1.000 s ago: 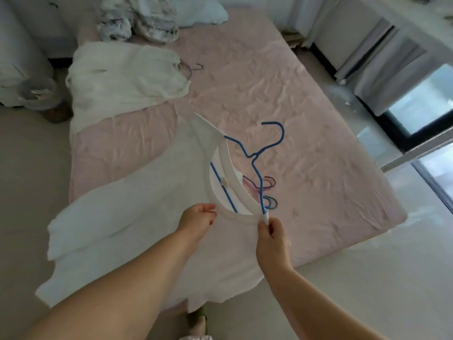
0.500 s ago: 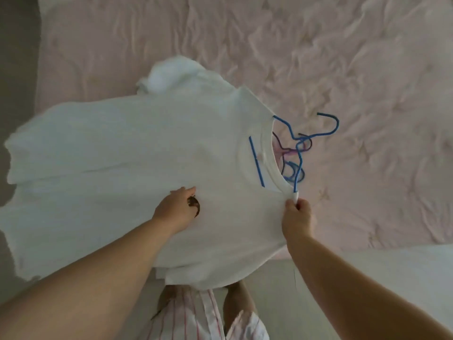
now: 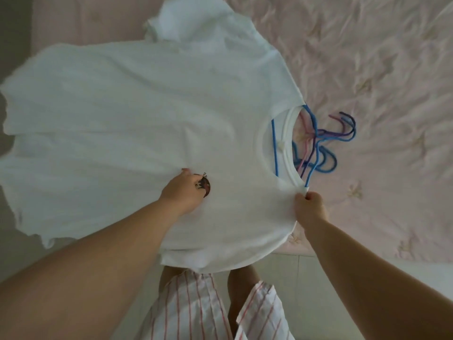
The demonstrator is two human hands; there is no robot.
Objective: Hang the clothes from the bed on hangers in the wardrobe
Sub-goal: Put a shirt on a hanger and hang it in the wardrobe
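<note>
A white T-shirt [image 3: 137, 114] is spread in the air over the near edge of the bed, its collar to the right. A blue wire hanger [image 3: 312, 133] pokes through the collar, its hook lying out over the bed. My right hand [image 3: 309, 207] pinches the hanger's white-tipped end together with the shirt's shoulder edge. My left hand [image 3: 182, 191] grips the shirt's front fabric beside a small dark round print [image 3: 205, 188]. The hanger's far arm is hidden inside the shirt.
The bed [image 3: 382, 77] has a crumpled pink sheet. Spare pink, purple and blue hangers [image 3: 326, 163] lie on it just under the collar. My striped shorts [image 3: 196, 310] and pale floor [image 3: 343, 278] show below the bed's edge.
The view has tipped down and come closer to the bed. The shirt now lies flatter and wider. My left hand has shifted from the collar to the chest fabric; my right keeps the hanger's end.
</note>
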